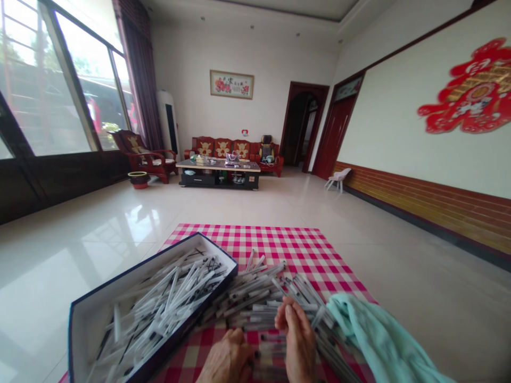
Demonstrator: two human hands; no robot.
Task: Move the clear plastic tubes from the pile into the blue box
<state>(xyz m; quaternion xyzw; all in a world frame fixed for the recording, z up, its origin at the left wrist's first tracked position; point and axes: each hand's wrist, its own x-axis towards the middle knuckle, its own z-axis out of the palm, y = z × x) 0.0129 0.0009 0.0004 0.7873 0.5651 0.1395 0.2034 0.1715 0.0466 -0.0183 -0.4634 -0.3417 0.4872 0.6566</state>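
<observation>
My left hand point(229, 357) is low over the checked cloth with its fingers curled closed; whatever it may hold is hidden beneath them. To its right, my right hand point(297, 340) is raised on edge, fingers bent in and the thumb against them, and I cannot make out anything between them. Around and beyond both hands lies a heap of pens point(255, 295) with clear barrels and dark ends, some blurred. On the left an open blue-edged box point(74, 340) with white inner walls contains many loose white tubes point(171, 298) and thin dark sticks.
A mint-green cloth point(375, 330) is bunched at the right edge of the pink-and-white checked tablecloth point(279, 239). Across the tiled floor point(247, 207) stand a low table point(217, 167), a red wooden sofa point(203, 146), an armchair point(147, 159) and a small white chair point(338, 178).
</observation>
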